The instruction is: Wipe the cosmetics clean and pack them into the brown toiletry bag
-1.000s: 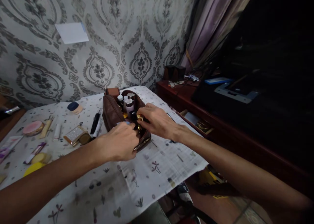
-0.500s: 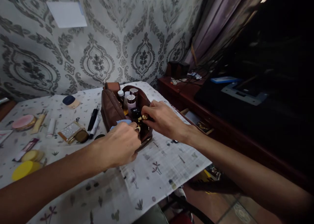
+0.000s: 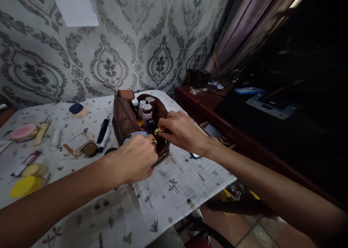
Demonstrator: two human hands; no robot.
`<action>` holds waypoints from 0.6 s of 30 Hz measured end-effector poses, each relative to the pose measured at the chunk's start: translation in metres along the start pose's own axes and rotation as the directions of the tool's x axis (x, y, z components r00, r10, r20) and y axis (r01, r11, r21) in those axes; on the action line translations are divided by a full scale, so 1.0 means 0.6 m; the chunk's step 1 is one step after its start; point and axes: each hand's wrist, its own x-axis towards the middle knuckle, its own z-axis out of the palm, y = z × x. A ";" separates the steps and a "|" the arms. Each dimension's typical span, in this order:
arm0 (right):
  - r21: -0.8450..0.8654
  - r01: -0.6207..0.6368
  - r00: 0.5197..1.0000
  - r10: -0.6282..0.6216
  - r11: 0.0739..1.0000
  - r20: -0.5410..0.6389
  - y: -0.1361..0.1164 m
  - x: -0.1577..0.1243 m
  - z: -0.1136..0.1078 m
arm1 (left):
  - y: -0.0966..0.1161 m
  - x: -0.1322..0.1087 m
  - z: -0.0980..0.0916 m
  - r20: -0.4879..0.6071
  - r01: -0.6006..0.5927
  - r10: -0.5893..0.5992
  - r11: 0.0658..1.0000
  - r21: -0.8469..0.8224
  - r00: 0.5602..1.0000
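A brown leather-look toiletry bag point(image 3: 122, 115) stands unzipped on the table, packed with bottles. Inside are a white-capped dark bottle point(image 3: 135, 105), a pale pink bottle point(image 3: 147, 114) with a silvery cap, and a black glossy cap point(image 3: 151, 124). My right hand point(image 3: 182, 131) reaches over the bag's right rim, thumb and fingers pinched at a small gold-coloured piece point(image 3: 160, 130). At the front of the opening, my left hand point(image 3: 139, 156) is curled with its fingertips hidden in the bag. A light blue piece point(image 3: 139, 133), cloth or paper, shows beside its knuckles.
Cosmetics lie to the left: a glittery palette point(image 3: 78, 144), a black tube point(image 3: 102, 130), a yellow round lid point(image 3: 25, 187), a pink compact point(image 3: 25, 132) and a navy-capped jar point(image 3: 78, 110). A dark red desk point(image 3: 201, 99) with an open drawer borders the table's right side.
Both hands stay at the bag with nearly the same grip. The view has shifted slightly, and a dark-edged flat object shows more under my right wrist.
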 end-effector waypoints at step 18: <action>-0.117 -0.043 0.995 0.053 0.992 0.086 -0.017 0.002 -0.015 | 0.000 -0.003 -0.003 -0.041 -0.014 0.015 1.000 0.024 0.999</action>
